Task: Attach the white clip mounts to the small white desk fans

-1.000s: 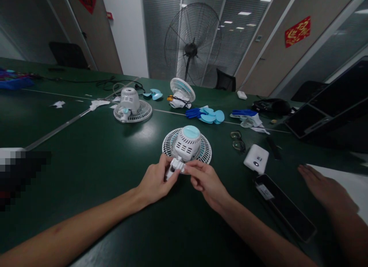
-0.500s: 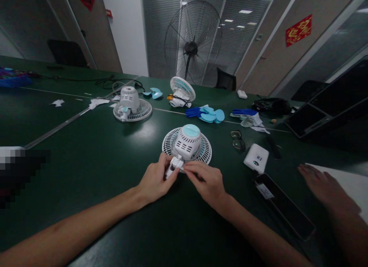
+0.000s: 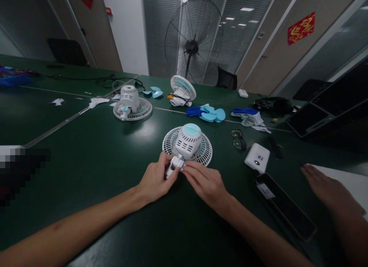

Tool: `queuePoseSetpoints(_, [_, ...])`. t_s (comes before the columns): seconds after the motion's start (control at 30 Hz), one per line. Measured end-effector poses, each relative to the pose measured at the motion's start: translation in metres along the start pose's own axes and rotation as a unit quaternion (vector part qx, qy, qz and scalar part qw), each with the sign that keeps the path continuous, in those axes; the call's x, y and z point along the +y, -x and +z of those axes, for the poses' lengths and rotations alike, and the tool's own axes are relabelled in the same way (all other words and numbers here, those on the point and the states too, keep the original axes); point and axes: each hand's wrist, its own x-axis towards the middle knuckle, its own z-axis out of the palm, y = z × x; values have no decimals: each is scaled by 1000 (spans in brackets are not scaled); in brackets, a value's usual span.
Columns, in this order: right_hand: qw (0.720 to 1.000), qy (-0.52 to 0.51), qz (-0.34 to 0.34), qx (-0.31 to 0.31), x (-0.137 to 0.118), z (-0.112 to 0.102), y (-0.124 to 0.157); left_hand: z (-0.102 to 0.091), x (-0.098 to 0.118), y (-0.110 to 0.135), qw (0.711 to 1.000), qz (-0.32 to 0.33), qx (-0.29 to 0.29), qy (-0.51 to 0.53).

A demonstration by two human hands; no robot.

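Note:
Face down on the dark green table lies a small white fan [image 3: 188, 142], its slotted motor housing upward with a light blue cap and the round grille beneath. A white clip-like bracket [image 3: 174, 165] juts from the housing toward me. My left hand [image 3: 158, 177] is closed around this bracket, thumb on the near side, fingers on the far side. Against the bracket's right side, my right hand [image 3: 205, 182] has its thumb and fingertips pinched together. Whether a small part sits between those fingertips is hidden.
Behind stand another upturned fan [image 3: 129, 100] and a tilted fan [image 3: 182, 92]. Light blue fan blades [image 3: 212, 114] lie beside blue gloves [image 3: 194, 111]. To the right are glasses [image 3: 238, 140], a white box [image 3: 257, 158], a black phone-like slab [image 3: 287, 205] and another person's hand [image 3: 330, 186].
My right hand's fingers have closed together more and shifted slightly left along the bracket. My left hand keeps its hold. The other person's hand has moved slightly right.

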Motion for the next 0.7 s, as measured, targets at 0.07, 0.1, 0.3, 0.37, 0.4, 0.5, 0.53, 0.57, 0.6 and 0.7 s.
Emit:
queuePoseSetpoints(0.07, [999, -21, 25, -4, 1, 1, -1, 0, 0, 0, 1000, 2, -3, 1])
queuePoseSetpoints(0.1, [995, -60, 81, 0, 0, 3, -2, 0, 0, 0, 1000, 2, -2, 4])
queuePoseSetpoints(0.3, [784, -413, 463, -10, -10, 15, -12, 1, -1, 0, 1000, -2, 3, -2])
queuePoseSetpoints(0.37, [825, -367, 429, -3, -10, 15, -9, 1, -1, 0, 1000, -3, 2, 0])
queuePoseSetpoints(0.4, [875, -305, 377, 1, -8, 13, -7, 1, -1, 0, 1000, -4, 2, 3])
queuePoseSetpoints(0.5, [988, -66, 143, 6, -1, 8, 1, 2, -2, 0, 1000, -2, 7, 9])
queuePoseSetpoints(0.53, [997, -11, 81, 6, 2, 7, 3, 2, -2, 0, 1000, 0, 7, 7])
queuePoseSetpoints(0.57, [999, 17, 43, 5, 4, 6, 4, 2, -2, 0, 1000, 1, 6, 4])
queuePoseSetpoints(0.6, [999, 20, 35, 6, 5, 6, 4, 2, -3, 0, 1000, 2, 5, 1])
queuePoseSetpoints(0.7, [976, -112, 187, 9, 0, 11, -1, 2, -3, 0, 1000, 2, 5, 0])
